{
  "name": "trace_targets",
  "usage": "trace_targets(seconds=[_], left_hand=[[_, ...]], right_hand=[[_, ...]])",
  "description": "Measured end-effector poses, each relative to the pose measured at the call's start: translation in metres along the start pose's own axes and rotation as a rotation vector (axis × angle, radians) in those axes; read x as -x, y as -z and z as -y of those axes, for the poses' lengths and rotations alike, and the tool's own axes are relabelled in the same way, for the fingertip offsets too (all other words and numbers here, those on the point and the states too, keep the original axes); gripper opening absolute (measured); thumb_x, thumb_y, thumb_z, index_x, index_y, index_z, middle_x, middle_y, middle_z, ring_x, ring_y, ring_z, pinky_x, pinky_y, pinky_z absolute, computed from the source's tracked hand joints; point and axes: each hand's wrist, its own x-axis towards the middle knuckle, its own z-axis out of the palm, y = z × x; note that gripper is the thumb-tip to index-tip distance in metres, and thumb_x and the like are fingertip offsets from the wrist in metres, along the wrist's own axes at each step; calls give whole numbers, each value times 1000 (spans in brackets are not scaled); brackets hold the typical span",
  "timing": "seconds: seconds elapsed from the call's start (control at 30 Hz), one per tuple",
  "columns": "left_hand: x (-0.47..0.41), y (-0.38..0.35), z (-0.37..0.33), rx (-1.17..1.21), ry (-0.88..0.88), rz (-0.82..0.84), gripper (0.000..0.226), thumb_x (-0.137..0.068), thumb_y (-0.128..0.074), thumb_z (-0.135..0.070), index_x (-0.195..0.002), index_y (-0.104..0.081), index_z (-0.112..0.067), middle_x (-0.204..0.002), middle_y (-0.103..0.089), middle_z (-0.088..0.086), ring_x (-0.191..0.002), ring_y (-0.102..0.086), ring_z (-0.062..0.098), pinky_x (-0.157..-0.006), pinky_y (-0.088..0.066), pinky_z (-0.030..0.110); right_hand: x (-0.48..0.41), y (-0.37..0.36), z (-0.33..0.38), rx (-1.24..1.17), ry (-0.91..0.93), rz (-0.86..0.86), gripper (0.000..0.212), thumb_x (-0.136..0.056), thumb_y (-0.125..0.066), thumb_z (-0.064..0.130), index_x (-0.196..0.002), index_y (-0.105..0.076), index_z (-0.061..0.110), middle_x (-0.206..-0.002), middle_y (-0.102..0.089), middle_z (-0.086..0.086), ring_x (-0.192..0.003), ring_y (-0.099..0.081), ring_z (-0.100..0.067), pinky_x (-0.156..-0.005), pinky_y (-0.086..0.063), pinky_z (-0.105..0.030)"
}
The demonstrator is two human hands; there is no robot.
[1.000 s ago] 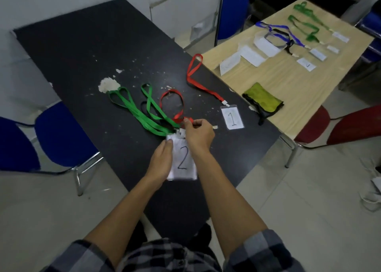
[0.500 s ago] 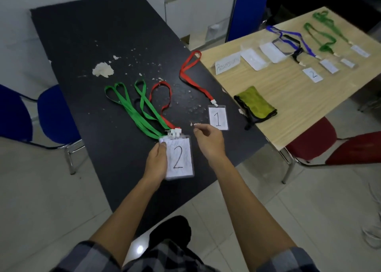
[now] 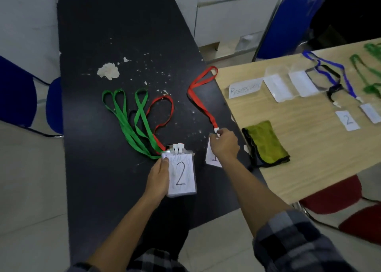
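Left hand (image 3: 157, 175) grips the clear plastic "2" badge stack (image 3: 181, 173); right hand (image 3: 223, 142) pinches the red fabric lanyard's white clip (image 3: 216, 130).

Matte black rectangular tabletop (image 3: 107, 28), speckled with white flecks; crumpled white paper scrap (image 3: 108, 71) on far half. Just beside right edge: pale wood-laminate table (image 3: 305, 158). On it, near corner: folded olive-green cloth with black trim (image 3: 266, 143). Farther back, in row: white handwritten paper label (image 3: 245, 88), clear plastic card sleeves (image 3: 277, 88), blue ribbon lanyard (image 3: 329, 67) crossing black lanyard (image 3: 334, 86), small white card marked 2 (image 3: 347, 120), green lanyards (image 3: 369, 73) at frame edge. Blue padded chairs at left (image 3: 16, 92) and behind (image 3: 288, 24); red seats (image 3: 334, 195) lower right.
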Motion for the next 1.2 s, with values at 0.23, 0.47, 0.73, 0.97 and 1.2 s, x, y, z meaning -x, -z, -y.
trace_targets(seconds=[0.23,0.47,0.73,0.97,1.2], left_hand=[[-21,-35,-17,-52,10,-19,32,-107,-36,-36,-112,-65,-23,-105,-70,-3,-99,-65,14,-91,-52,37],[-35,-53,-39,-39,13,-100,31,-107,-34,-36,-113,-62,-23,-104,-68,-4,-100,-64,15,-89,-50,36],[-35,-59,-79,-111,-104,-245,34,-108,-32,-32,-124,-58,-18,-112,-64,1,-102,-58,18,-84,-39,30],[-12,-88,-90,36,-38,-171,31,-107,-35,-31,-121,-62,-26,-119,-66,-2,-109,-61,18,-97,-47,37],[15,-107,-111,208,-28,-219,34,-107,-33,-37,-98,-64,-29,-101,-72,3,-94,-69,19,-89,-55,41]], right_hand=[[-49,-13,-2,331,104,18,38,-95,-62,40,-122,-61,14,-126,-55,-8,-122,-48,-30,-98,-38,-49],[-60,-2,-12,-43,183,132,8,-89,-67,23,-95,-62,22,-91,-66,7,-89,-58,-14,-91,-44,-36],[-56,72,1,-661,336,454,7,-90,-70,4,-96,-67,5,-87,-70,-4,-78,-66,-2,-69,-53,-18],[-39,81,39,-734,364,472,4,-90,-72,15,-94,-69,15,-84,-73,-4,-77,-66,-8,-71,-55,-26],[-33,76,56,-696,285,414,9,-89,-73,27,-95,-70,22,-90,-72,3,-86,-68,-11,-80,-56,-30]])
